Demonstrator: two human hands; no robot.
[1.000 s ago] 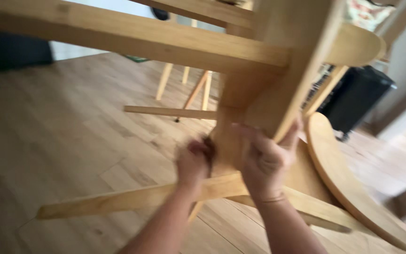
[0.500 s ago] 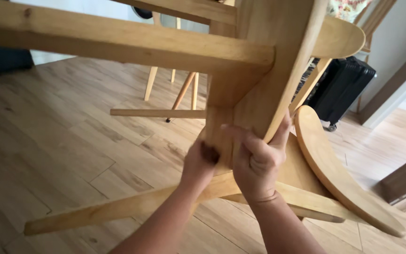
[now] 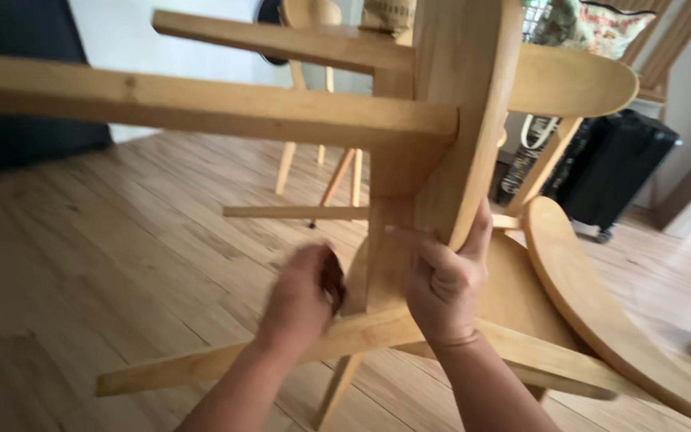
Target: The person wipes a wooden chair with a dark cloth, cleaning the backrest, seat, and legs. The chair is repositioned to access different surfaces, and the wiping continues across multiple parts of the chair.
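Wooden chair [image 3: 441, 136] tipped over on plank floor [image 3: 81, 264], legs up. Right hand [image 3: 441, 284] clamps the seat edge to steady it; left hand [image 3: 301, 300] pinches a small dark pad [image 3: 332, 280] (blurred) by the leg.

Wooden chair [image 3: 441, 144]: light, honey-coloured wood, lying tipped over on the plank floor with its legs and rails pointing toward the camera. One long rail runs across the upper left and joins a broad upright member at centre. The curved seat edge rests low at right. A thin lower leg slants along the floor, bottom left. Small dark object [image 3: 332, 280] sits against the wood just left of the central member (blurred; its kind cannot be told).
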